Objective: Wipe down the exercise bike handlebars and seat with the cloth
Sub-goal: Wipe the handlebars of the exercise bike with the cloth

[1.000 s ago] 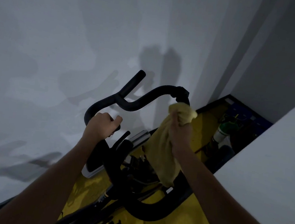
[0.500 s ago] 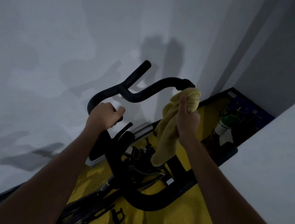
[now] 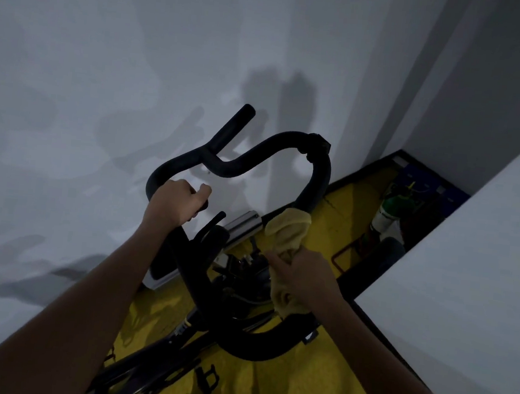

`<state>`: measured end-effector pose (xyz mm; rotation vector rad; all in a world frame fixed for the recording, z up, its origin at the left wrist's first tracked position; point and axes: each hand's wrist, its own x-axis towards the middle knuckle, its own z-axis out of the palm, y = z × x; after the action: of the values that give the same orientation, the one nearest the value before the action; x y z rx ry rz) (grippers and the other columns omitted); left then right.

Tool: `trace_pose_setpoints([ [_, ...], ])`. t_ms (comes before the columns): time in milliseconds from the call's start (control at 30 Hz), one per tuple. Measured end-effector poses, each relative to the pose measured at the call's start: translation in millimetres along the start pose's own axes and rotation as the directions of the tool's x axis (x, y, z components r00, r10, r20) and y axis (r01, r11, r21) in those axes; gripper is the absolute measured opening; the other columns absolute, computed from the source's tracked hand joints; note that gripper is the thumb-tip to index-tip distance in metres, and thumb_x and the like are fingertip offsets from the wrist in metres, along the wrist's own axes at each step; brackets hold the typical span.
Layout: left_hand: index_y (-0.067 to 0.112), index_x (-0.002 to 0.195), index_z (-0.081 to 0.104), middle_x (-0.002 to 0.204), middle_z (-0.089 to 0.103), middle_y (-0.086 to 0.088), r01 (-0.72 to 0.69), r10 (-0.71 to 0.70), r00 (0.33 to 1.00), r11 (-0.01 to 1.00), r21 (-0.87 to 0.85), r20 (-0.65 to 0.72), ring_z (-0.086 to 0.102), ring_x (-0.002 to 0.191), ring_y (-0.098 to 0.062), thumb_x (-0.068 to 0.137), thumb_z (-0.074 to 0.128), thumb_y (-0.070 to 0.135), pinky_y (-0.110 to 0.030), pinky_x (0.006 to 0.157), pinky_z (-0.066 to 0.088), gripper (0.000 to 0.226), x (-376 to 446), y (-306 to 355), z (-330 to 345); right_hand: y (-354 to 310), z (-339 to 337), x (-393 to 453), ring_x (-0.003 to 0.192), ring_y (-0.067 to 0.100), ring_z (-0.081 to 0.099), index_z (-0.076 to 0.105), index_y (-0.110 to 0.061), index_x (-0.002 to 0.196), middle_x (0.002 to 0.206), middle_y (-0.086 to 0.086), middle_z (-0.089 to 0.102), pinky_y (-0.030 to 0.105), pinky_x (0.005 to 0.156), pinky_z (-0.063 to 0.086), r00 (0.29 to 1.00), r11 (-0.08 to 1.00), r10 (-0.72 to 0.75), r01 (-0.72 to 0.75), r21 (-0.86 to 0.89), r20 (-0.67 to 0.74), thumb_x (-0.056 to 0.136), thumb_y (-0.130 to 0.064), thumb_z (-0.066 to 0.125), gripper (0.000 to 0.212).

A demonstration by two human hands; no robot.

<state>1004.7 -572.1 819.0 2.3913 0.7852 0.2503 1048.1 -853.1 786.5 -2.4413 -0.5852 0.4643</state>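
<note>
Left hand fisted, fingers curled tight; right hand fingers clenched, both forearms outstretched.

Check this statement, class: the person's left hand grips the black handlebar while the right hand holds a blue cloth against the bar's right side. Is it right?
One detail is wrong: the cloth is yellow, not blue, as the head view shows. The left hand does grip the black handlebar, and the right hand holds the cloth against its right side.

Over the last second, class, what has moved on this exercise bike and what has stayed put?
The right hand has slid the yellow cloth down the right side of the handlebars, from the top bend near the clamp towards the person, baring the upper bar. It keeps its grip on the cloth. The left hand still grips the left bar, unmoved.
</note>
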Motion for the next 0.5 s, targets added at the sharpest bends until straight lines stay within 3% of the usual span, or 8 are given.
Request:
trace_pose_setpoints([
  [100,0.008,0.047,0.06,0.046,0.064,0.001,0.0,0.0,1.0,1.0,0.009,-0.004,0.064,0.053,-0.021,0.089,0.044,0.051,-0.03,0.062,0.05,0.062,0,-2,1,-1,5,1,0.061,0.004,0.049,0.049,-0.027,0.087,0.073,-0.011,0.054,0.018,0.055,0.035,0.998,0.997,0.005,0.0,0.08,-0.062,0.091,-0.067,0.05,0.04],
  [267,0.012,0.042,0.056,0.045,0.063,0.002,0.007,-0.008,1.0,1.0,-0.012,-0.01,0.062,0.051,-0.019,0.089,0.043,0.052,-0.03,0.061,0.048,0.063,1,-6,3,-20,-1,24,0.046,0.011,0.044,0.047,-0.014,0.07,0.055,-0.001,0.05,0.016,0.039,0.034,0.962,0.915,0.02,0.092,0.392,-0.272,0.096,-0.056,0.055,0.05],
  [367,0.009,0.044,0.058,0.045,0.063,0.0,0.001,-0.001,1.0,1.0,-0.002,-0.004,0.063,0.051,-0.02,0.09,0.043,0.052,-0.033,0.064,0.053,0.065,2,-7,3,-39,-20,57,0.046,0.008,0.044,0.052,-0.016,0.074,0.055,-0.006,0.047,0.02,0.041,0.035,0.911,0.78,0.226,0.042,0.624,-0.344,0.095,-0.058,0.055,0.047],
  [433,0.008,0.044,0.059,0.045,0.063,0.0,-0.004,0.004,1.0,1.0,0.006,-0.011,0.062,0.049,-0.018,0.09,0.043,0.052,-0.033,0.064,0.053,0.066,3,-7,3,-50,-45,83,0.056,0.008,0.055,0.056,-0.021,0.078,0.063,-0.008,0.055,0.02,0.044,0.041,0.842,0.665,0.393,0.019,0.747,-0.371,0.091,-0.064,0.056,0.046],
  [500,0.008,0.043,0.059,0.046,0.063,0.0,-0.009,0.009,1.0,1.0,0.005,-0.011,0.061,0.047,-0.015,0.088,0.042,0.053,-0.032,0.064,0.053,0.066,5,-8,3,-58,-70,104,0.067,0.008,0.063,0.058,-0.025,0.078,0.072,-0.008,0.062,0.023,0.05,0.045,0.794,0.654,0.442,0.033,0.756,-0.417,0.089,-0.069,0.055,0.045],
])
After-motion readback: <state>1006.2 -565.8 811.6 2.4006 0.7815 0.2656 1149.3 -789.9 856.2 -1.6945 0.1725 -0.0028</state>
